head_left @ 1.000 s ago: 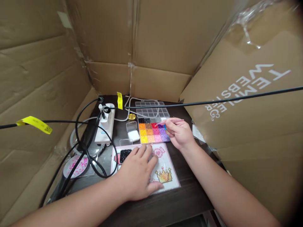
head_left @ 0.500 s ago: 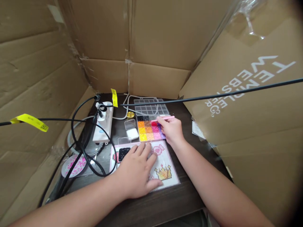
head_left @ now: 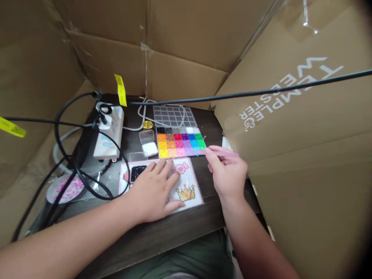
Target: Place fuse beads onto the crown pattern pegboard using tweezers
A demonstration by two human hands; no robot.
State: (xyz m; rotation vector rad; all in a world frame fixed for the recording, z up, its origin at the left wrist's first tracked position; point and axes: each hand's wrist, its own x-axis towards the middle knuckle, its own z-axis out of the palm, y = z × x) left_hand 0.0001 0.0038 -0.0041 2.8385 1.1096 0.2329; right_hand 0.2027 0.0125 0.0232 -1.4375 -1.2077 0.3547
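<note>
Your right hand [head_left: 229, 176] pinches pink tweezers [head_left: 216, 152], tips pointing left at the bead tray [head_left: 180, 141] just beyond. Your left hand [head_left: 154, 190] lies flat, open, on the pegboard [head_left: 186, 186], farther away.

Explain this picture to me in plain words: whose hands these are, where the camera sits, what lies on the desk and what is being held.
There is no machine here. A camera worn on a person's head looks down at their own two bare hands over a small dark table walled in by cardboard.

The left hand lies flat and open on a pink pattern sheet printed with a crown. The right hand pinches pink tweezers, held just right of the bead box, a tray of small compartments sorted by colour.

Behind the box lies its clear lid. To the left sit a white power strip with black cables, a small gold tin and a round plate of pink beads.
</note>
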